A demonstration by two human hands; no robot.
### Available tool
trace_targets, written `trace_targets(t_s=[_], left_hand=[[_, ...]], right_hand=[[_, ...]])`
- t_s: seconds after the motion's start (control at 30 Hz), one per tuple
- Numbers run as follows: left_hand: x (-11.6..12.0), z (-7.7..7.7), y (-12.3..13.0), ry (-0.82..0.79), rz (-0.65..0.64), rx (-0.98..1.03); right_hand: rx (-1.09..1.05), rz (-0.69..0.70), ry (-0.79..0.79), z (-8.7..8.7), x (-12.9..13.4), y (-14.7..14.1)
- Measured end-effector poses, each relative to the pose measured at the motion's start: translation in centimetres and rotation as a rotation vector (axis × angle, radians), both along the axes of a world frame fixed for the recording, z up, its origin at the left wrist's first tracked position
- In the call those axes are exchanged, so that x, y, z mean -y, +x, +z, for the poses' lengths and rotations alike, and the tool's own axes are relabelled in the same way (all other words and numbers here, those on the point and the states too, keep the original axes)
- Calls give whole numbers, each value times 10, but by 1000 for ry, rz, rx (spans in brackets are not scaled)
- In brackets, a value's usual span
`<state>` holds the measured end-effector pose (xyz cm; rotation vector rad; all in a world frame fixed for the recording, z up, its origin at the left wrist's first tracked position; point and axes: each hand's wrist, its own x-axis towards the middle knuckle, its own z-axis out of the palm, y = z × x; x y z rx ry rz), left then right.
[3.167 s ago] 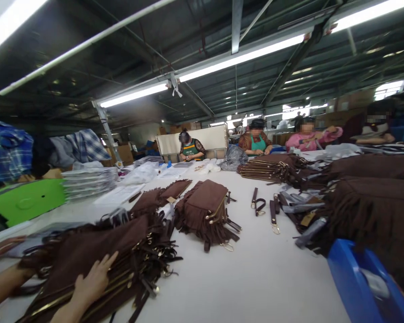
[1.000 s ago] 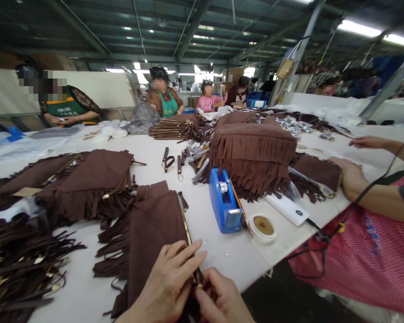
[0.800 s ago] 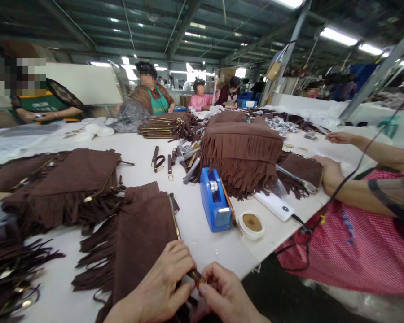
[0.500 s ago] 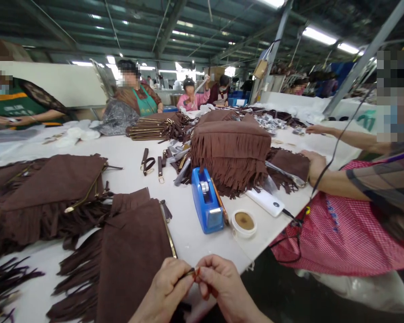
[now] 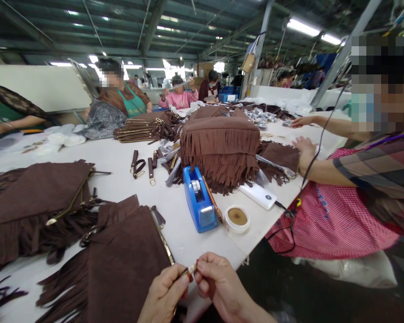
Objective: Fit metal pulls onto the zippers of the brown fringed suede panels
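My left hand (image 5: 166, 289) is closed in a pinch on the end of a dark strip at the bottom centre. My right hand (image 5: 220, 280) pinches a small whitish piece (image 5: 192, 268) with red edges, which spans the short gap between the fingertips of both hands. Left of my hands lies a dark brown fringed bag (image 5: 121, 264) with a gold zipper (image 5: 163, 237) along its right edge. Beyond my hands stand a blue tape dispenser (image 5: 200, 202) and a round white tub (image 5: 237, 219) holding something brown.
Fringed brown pieces (image 5: 218, 143) are piled mid-table. Another bag (image 5: 40, 188) lies left, short straps (image 5: 151, 170) behind. A white power bank (image 5: 257, 195) with a black cable is near the right edge. A person's hands (image 5: 305, 146) reach in from the right; other people sit beyond.
The view has turned slightly right, so the table's things sit further left. My fingertips have parted a little, showing the whitish piece between them. The co-worker's near hand has lifted off the brown piece.
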<state>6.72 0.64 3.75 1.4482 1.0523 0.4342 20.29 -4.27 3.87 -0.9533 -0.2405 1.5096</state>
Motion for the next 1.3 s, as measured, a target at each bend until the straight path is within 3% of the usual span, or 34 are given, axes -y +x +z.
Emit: trace_targets(t_s=[0.2,0.37,0.6,1.03,1.3], left_hand=[[4,0,2,-114,7,74],[8,1,4,-136,40,99],[7,4,8,-150,77,96],[5,3,11,-161,88,109],[10,-2,10,-47,83,7]], right_hand=[[53,-2,29,-4,-2,-4],[282,-18,81,-8,0,-3],[399,4,167,-9,8,2],[410,-20,136,-11,8,-4],[389,-57,93,-5,7,0]])
